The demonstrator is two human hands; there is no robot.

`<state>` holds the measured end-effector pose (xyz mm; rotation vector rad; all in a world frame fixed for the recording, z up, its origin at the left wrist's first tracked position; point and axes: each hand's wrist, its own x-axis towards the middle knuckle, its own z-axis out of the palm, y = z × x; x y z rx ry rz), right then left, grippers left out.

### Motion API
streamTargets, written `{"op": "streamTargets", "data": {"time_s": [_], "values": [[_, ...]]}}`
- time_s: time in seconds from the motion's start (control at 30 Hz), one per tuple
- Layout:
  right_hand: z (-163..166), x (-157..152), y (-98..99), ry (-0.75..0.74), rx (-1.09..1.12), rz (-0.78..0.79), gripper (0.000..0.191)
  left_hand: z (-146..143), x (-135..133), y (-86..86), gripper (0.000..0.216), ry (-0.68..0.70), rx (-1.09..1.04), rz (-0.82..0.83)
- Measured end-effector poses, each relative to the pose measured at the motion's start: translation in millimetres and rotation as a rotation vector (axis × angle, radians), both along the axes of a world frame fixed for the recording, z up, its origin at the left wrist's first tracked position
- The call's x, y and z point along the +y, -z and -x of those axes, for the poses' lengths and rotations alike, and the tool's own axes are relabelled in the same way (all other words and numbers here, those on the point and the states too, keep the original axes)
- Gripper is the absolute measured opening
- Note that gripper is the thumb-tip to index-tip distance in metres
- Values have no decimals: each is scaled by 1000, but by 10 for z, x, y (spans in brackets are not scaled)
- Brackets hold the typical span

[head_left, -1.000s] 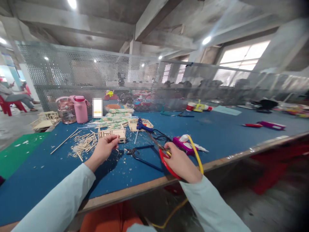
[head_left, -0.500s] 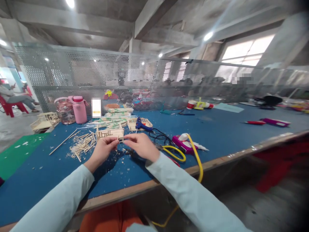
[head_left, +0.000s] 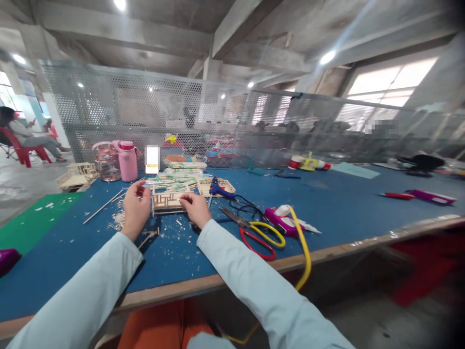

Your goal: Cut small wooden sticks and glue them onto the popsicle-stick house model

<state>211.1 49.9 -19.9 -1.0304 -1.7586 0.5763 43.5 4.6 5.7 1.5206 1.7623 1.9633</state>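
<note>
A small model built of thin wooden sticks (head_left: 169,202) stands on the blue table between my hands. My left hand (head_left: 136,211) is raised at its left end, fingers curled but apart, with nothing visible in them. At the model's right end, my right hand (head_left: 198,209) has thumb and fingertips pressed together; whatever they pinch is too small or hidden. Scissors (head_left: 250,228) with red and yellow handles lie open to the right. Behind my right hand rests a blue glue gun (head_left: 220,189), beside a second stick model (head_left: 229,186).
Bundled sticks (head_left: 185,172) lie behind the model, near a pink bottle (head_left: 128,162) and a clear jug (head_left: 107,165). A purple tool (head_left: 285,223) with a yellow cord sits right of the scissors. Another stick model (head_left: 77,177) stands far left. A perforated metal screen (head_left: 127,104) runs behind.
My hands have separated: the left moved left, letting the stick pile's place be covered, and the right moved to the model's right end. The scissors now show fully. The view shifted slightly.
</note>
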Motion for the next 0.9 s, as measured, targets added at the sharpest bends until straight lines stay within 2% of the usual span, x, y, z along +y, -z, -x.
{"op": "streamTargets", "data": {"time_s": [0.13, 0.2, 0.5, 0.9], "values": [[47, 8, 20, 41, -50, -20, 14, 54, 151, 177, 30, 113, -36, 216], [55, 1, 9, 66, -59, -16, 14, 57, 195, 241, 30, 158, -44, 267], [55, -39, -5, 89, -126, -22, 11, 99, 260, 322, 31, 209, -110, 241], [93, -82, 25, 135, -243, -72, 15, 97, 212, 272, 35, 186, -20, 303]]}}
